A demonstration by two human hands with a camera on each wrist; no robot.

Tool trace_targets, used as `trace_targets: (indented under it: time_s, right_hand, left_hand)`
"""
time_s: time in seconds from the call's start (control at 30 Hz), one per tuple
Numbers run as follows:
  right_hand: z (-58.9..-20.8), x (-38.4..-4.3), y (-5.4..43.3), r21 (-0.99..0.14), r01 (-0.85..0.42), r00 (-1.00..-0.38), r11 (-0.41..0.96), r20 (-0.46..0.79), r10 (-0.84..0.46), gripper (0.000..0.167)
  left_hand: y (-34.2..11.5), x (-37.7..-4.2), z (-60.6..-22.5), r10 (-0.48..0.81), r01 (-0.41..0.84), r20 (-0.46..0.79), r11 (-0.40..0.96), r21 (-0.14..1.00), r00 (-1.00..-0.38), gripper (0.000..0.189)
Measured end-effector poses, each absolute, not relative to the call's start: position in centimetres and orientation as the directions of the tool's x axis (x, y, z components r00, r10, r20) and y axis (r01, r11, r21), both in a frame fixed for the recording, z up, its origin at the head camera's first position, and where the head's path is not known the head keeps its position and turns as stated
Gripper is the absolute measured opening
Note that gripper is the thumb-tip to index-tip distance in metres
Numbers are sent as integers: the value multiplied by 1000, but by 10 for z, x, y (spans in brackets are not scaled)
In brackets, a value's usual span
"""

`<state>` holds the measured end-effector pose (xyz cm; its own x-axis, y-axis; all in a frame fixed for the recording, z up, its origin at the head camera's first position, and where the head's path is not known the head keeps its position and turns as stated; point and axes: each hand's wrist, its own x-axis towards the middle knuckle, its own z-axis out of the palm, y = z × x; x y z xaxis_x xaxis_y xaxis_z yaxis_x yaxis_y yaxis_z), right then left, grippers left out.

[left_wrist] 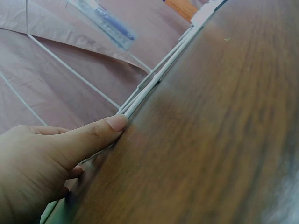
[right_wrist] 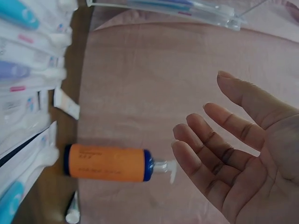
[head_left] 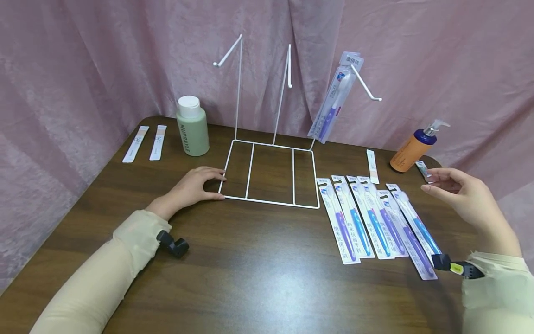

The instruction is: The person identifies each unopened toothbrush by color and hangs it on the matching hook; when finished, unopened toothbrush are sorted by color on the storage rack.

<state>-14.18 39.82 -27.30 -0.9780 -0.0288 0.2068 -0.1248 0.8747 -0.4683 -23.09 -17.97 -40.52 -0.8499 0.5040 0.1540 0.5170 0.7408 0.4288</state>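
Note:
A white wire display rack [head_left: 271,202] with three upright hooks stands on the wooden table. At its front left corner, the thumb and fingers of my left hand [head_left: 193,188] hold the frame; the left wrist view shows the thumb [left_wrist: 100,134] lying along the wire. A packaged toothbrush [head_left: 333,102] hangs from the right hook, while the other two hooks are bare. Several more packaged toothbrushes [head_left: 340,222] lie side by side to the right of the rack. My right hand [right_wrist: 243,154] is raised above the table's right side, fingers loosely bent and holding nothing.
An orange pump bottle [head_left: 410,150] stands at the back right, near a small stick packet [head_left: 372,167] and another small packet [head_left: 422,169]. Left of the rack is a green bottle [head_left: 193,132], with two stick packets [head_left: 135,144] farther left. A pink curtain [head_left: 125,60] hangs behind the table.

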Motion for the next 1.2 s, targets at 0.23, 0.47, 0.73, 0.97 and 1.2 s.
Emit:
trace_targets:
  time_s: [0.23,0.47,0.73,0.97,1.2]
  right_hand:
    - [-292,-135,414,-498,-155,-978,853,200,-61,39]
    - [-315,-131,425,-562,-165,-981,811,182,-73,25]
    - [-337,-136,439,-550,-95,-995,830,74,-65,42]
    - [-350,-139,448,-512,-23,-999,858,-13,-35,49]
    - [-356,-143,449,-427,63,-989,902,-148,-1,60]
  left_hand:
    - [-179,-232,-405,502,516,155,741,431,-851,54]
    - [-178,-231,-404,498,507,144,746,432,-855,54]
    - [-178,-231,-404,498,502,132,749,432,-857,54]
    - [-179,-233,-406,496,508,150,746,431,-855,54]
    - [-178,-232,-406,496,508,153,740,440,-855,54]
